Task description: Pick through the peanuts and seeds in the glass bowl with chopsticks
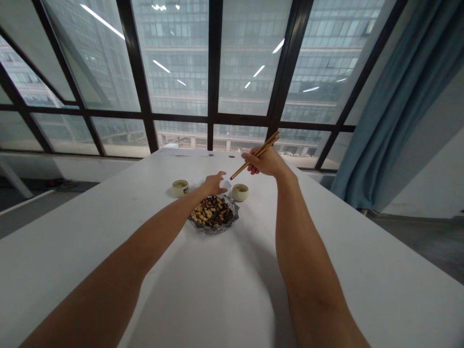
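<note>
A glass dish (pixel 232 218) heaped with brown and dark nuts or beans (pixel 212 212) sits on the white table (pixel 224 290). My right hand (pixel 266 162) is raised beyond the dish, shut on a pair of wooden chopsticks (pixel 255 155) whose tips point down-left. My left hand (pixel 213 183) hovers at the far rim of the dish, fingers pinched near a small white object (pixel 225 184) that I cannot make out. One small cream cup (pixel 180 188) stands left of the dish, another cream cup (pixel 239 192) right of it.
The table runs up to a wall of tall black-framed windows (pixel 213 72). A blue curtain (pixel 395 111) hangs at the right. Some flat papers (pixel 181 152) lie at the table's far edge. Grey floor shows on both sides.
</note>
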A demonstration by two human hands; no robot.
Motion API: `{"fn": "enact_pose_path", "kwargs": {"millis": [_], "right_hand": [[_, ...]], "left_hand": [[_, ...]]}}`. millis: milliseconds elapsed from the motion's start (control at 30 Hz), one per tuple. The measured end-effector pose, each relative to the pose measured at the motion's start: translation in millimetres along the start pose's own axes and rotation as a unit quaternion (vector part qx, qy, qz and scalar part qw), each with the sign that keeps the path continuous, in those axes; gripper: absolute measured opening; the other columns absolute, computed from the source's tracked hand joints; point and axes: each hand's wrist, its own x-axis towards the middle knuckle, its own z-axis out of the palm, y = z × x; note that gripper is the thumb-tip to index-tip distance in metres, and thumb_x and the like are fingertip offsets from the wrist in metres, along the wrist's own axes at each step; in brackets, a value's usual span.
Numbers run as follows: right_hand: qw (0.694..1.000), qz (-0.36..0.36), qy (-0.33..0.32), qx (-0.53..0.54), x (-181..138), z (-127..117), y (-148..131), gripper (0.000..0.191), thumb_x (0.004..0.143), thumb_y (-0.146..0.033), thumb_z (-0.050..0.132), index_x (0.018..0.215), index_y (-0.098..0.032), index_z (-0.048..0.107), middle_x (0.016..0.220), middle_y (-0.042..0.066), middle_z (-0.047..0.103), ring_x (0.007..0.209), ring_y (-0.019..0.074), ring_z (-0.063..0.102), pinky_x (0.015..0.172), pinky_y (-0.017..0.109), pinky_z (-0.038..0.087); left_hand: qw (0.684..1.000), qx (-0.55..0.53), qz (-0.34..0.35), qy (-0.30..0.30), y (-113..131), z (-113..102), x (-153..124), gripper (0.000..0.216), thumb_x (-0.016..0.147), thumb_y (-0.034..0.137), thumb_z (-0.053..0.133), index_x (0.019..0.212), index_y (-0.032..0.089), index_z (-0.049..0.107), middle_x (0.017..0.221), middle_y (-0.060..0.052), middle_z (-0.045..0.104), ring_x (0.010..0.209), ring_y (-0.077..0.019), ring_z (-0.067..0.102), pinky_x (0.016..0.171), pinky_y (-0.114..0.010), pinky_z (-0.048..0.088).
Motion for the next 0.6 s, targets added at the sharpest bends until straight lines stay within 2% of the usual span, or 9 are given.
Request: {"fn": "enact_pose_path", "kwargs": {"millis": [100,200,267,400,600], "right_hand": [[0.999,-0.016,0.022,-0.019,2,0,1,0.034,0.092,-0.039,0.07,0.07,-0.013,0.062,0.056,0.007,0.068,0.042,0.0124,0.062,0.038,0.019,0.049],[0.999,-0.028,0.02,-0.028,1,1,-3,0.035,0.092,-0.039,0.069,0.07,-0.014,0.062,0.056,0.007,0.068,0.043,0.0127,0.062,0.039,0.02,0.049],[0.999,-0.028,0.014,-0.03,-1,0,-6,0.035,0.093,-0.038,0.068,0.068,-0.014,0.062,0.056,0.007,0.068,0.043,0.0127,0.062,0.039,0.02,0.048],[0.999,-0.029,0.005,-0.021,-2,2,-6,0.036,0.092,-0.038,0.069,0.067,-0.015,0.06,0.055,0.006,0.067,0.042,0.0124,0.062,0.038,0.02,0.048],[0.999,-0.037,-0.013,0.02,6,12,14,0.036,0.09,-0.046,0.07,0.072,-0.015,0.062,0.055,0.005,0.067,0.042,0.0127,0.062,0.038,0.019,0.049]], "left_hand": [[0.994,-0.032,0.082,0.064,-10,0,-3,0.078,0.075,0.027,0.078,0.143,0.019,0.041,0.134,-0.014,0.064,0.125,-0.0318,0.059,0.108,-0.048,0.045],[0.972,-0.051,0.178,0.147,-19,1,-6,0.077,0.072,0.019,0.079,0.141,0.02,0.046,0.139,-0.014,0.058,0.131,-0.032,0.053,0.113,-0.051,0.043],[0.959,-0.065,0.212,0.177,-23,1,-8,0.075,0.072,0.017,0.078,0.141,0.02,0.047,0.14,-0.014,0.056,0.133,-0.0315,0.051,0.115,-0.052,0.042],[0.952,-0.082,0.222,0.195,-28,1,-12,0.074,0.075,0.019,0.078,0.142,0.021,0.047,0.14,-0.013,0.056,0.133,-0.0306,0.051,0.115,-0.053,0.042],[0.952,-0.104,0.219,0.186,-25,-2,-17,0.075,0.076,0.025,0.08,0.143,0.021,0.047,0.142,-0.014,0.056,0.135,-0.0313,0.051,0.115,-0.053,0.042]]}}
